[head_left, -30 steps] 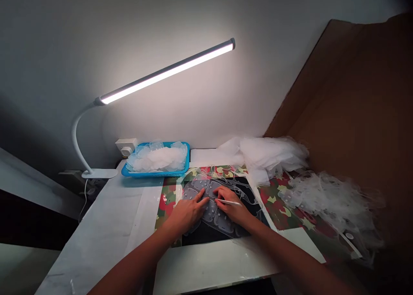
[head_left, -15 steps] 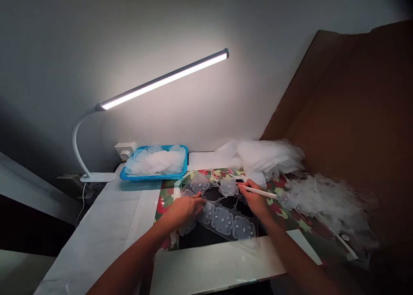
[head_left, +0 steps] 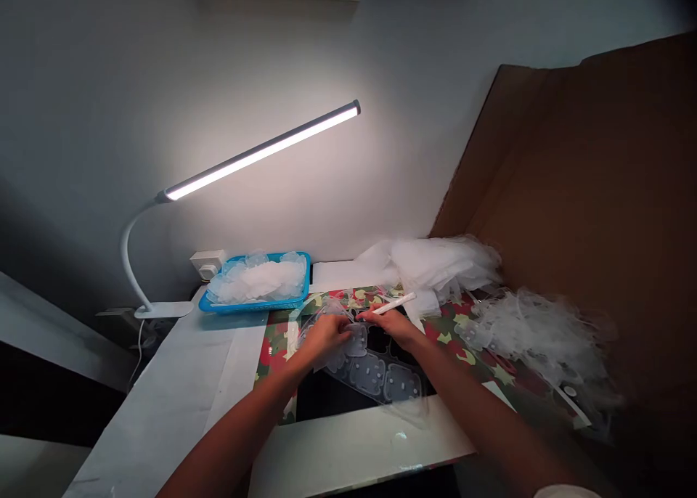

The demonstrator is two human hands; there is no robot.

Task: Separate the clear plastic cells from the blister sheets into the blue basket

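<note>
A clear plastic sheet (head_left: 367, 376) with rounded-square sections and small white dots lies over a black surface (head_left: 321, 405). My left hand (head_left: 325, 338) is closed at the sheet's left part, its fingers curled on a loose-looking clear plastic piece (head_left: 356, 340); the fingertips are partly hidden. In my right hand (head_left: 396, 325) is a slim white pen-like tool (head_left: 396, 303), its shaft slanting up to the right. The fingers of that hand point left, close to my left fingertips. The tool's working tip is hard to make out. Dark openings show in the sheet beneath my right hand.
A blue basket (head_left: 309, 273) full of clear pieces stands at the back left, by a lit lamp (head_left: 266, 149). White translucent sheets (head_left: 435, 266) lie at the back, and a heap of clear scraps (head_left: 539, 338) at right. A cardboard panel (head_left: 577, 193) rises behind.
My right hand has moved left towards my left hand, and the tool now points up right instead of down right. A clear piece near the tool has shifted to my left fingers.
</note>
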